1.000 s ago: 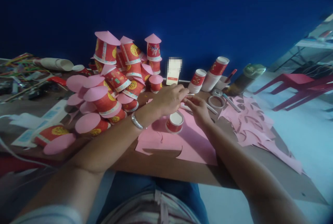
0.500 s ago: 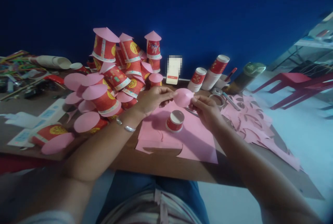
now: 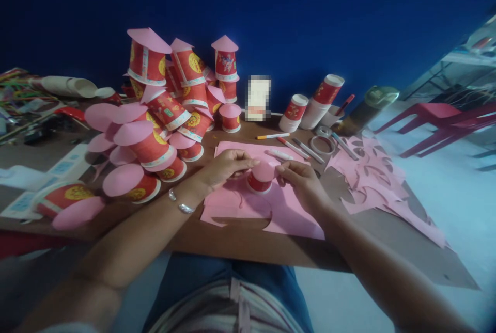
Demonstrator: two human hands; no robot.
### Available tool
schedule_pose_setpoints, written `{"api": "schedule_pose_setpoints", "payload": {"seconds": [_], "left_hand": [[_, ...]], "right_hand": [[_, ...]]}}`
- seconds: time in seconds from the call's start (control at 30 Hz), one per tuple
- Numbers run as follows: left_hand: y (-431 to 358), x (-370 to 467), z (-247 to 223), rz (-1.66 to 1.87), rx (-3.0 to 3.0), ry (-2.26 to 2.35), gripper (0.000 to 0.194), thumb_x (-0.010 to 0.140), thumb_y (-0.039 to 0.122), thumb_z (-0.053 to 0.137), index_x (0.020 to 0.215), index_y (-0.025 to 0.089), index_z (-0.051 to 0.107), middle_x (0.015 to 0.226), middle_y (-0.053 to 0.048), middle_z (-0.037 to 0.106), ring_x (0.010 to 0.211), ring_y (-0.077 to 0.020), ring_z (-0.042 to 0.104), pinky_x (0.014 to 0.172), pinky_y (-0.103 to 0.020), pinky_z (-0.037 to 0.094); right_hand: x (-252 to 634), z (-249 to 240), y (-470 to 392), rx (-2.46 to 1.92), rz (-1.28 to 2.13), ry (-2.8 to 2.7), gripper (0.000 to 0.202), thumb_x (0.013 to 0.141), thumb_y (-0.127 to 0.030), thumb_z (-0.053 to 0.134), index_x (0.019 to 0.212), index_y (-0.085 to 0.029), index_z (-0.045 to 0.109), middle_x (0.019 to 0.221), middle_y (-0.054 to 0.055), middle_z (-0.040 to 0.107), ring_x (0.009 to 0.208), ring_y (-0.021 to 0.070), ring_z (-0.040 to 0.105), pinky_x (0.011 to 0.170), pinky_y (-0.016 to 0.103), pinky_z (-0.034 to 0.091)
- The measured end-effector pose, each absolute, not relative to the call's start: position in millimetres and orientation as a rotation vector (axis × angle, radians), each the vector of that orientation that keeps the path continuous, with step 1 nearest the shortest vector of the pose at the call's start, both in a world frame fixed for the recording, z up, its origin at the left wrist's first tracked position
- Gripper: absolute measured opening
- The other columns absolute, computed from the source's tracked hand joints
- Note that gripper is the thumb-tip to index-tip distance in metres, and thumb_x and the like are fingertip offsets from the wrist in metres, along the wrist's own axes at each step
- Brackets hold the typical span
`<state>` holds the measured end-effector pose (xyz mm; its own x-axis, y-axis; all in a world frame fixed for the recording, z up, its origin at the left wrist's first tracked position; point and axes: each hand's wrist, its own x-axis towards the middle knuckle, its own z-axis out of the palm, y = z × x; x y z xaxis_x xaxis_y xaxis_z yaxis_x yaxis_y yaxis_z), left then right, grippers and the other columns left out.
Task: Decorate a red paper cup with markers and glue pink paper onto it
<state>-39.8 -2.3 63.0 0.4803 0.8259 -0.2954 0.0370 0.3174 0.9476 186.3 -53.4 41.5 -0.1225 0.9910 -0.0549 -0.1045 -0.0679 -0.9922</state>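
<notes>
A pink paper cone (image 3: 265, 170) sits over the top of a red paper cup (image 3: 259, 185), whose lower part shows beneath it. My left hand (image 3: 231, 167) pinches the cone's left edge between thumb and fingers; a silver bangle circles that wrist. On the opposite edge, my right hand (image 3: 300, 178) grips the cone in the same way. Under the cup lie pink paper sheets (image 3: 228, 204), with a cut-out curve along the front. The cup's upper rim is hidden by the cone.
Several red cups with pink cone tops (image 3: 149, 57) are piled at the left. Behind the sheets lie pens (image 3: 273, 137) and a tape roll (image 3: 322, 144). Stacked cups (image 3: 323, 98) lean near a jar (image 3: 368, 111). Pink paper scraps (image 3: 372, 183) cover the right side.
Both hands have come down toward me with the cone, from behind the cup onto its top. Pens behind the hands now show. The view has shifted slightly.
</notes>
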Motion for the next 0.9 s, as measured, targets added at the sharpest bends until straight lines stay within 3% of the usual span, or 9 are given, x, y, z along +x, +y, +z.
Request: {"api": "schedule_pose_setpoints", "payload": {"seconds": [0.47, 0.77, 0.9], "left_hand": [[-3, -41, 49, 0.545, 1.008, 0.972, 0.062, 0.051, 0.050, 0.104, 0.072, 0.018, 0.055, 0.058, 0.010, 0.038, 0.049, -0.0019, 0.028, 0.044, -0.016, 0.013], [-1, -44, 47, 0.520, 0.972, 0.929, 0.058, 0.049, 0.044, 0.106, 0.072, 0.017, 0.060, 0.064, 0.005, 0.057, 0.057, -0.0073, 0.050, 0.052, -0.020, 0.041], [1, -45, 44, 0.509, 0.957, 0.898, 0.056, 0.047, 0.041, 0.107, 0.070, 0.016, 0.062, 0.063, 0.003, 0.061, 0.058, -0.0090, 0.055, 0.056, -0.022, 0.042]], "right_hand": [[186, 27, -53, -1.137, 1.473, -1.127, 0.052, 0.070, -0.065, 0.094, 0.063, -0.022, 0.066, 0.062, -0.001, 0.060, 0.060, 0.0140, 0.050, 0.061, 0.032, 0.040], [192, 18, -52, -1.171, 1.531, -1.098, 0.044, 0.069, -0.053, 0.100, 0.068, -0.020, 0.070, 0.065, -0.001, 0.065, 0.061, 0.0138, 0.057, 0.064, 0.031, 0.047], [192, 18, -51, -1.163, 1.528, -1.116, 0.045, 0.066, -0.054, 0.102, 0.068, -0.020, 0.072, 0.064, -0.001, 0.065, 0.062, 0.0142, 0.059, 0.064, 0.031, 0.048]]}}
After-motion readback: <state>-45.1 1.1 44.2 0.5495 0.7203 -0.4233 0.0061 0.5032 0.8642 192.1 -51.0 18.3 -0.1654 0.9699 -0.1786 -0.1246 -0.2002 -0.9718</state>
